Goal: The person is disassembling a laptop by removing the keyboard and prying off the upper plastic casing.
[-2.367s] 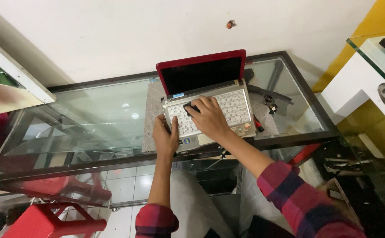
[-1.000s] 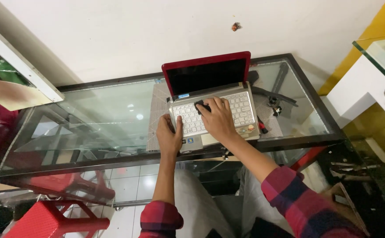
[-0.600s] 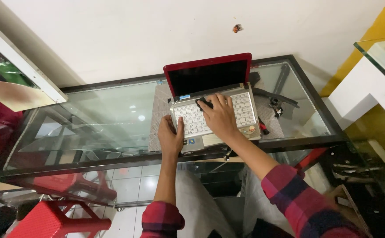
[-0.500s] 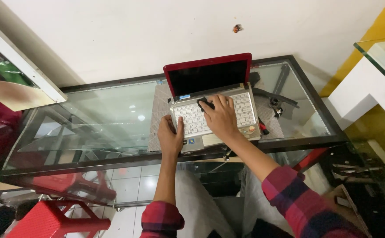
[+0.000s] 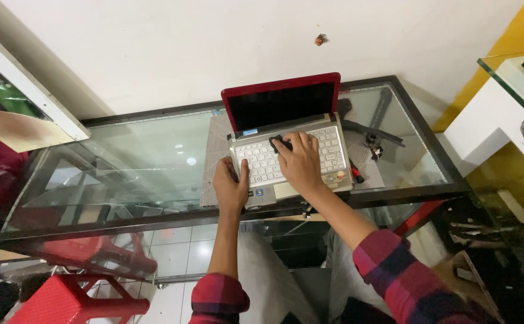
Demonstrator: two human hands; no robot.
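Two hands we log on one small red laptop (image 5: 286, 141), open on the glass table (image 5: 124, 156), its dark screen at 12 o'clock from the keys. At 7 o'clock of the keyboard, our left hand (image 5: 231, 186) clasps the laptop's front-left corner, thumb on the keys, fingers curled around the edge. At centre, our right hand (image 5: 301, 162) lies on the keyboard, fingers bent, pressing a small dark object (image 5: 279, 144); what it is we cannot tell. At 3 o'clock, black parts (image 5: 373, 141) lie on the glass.
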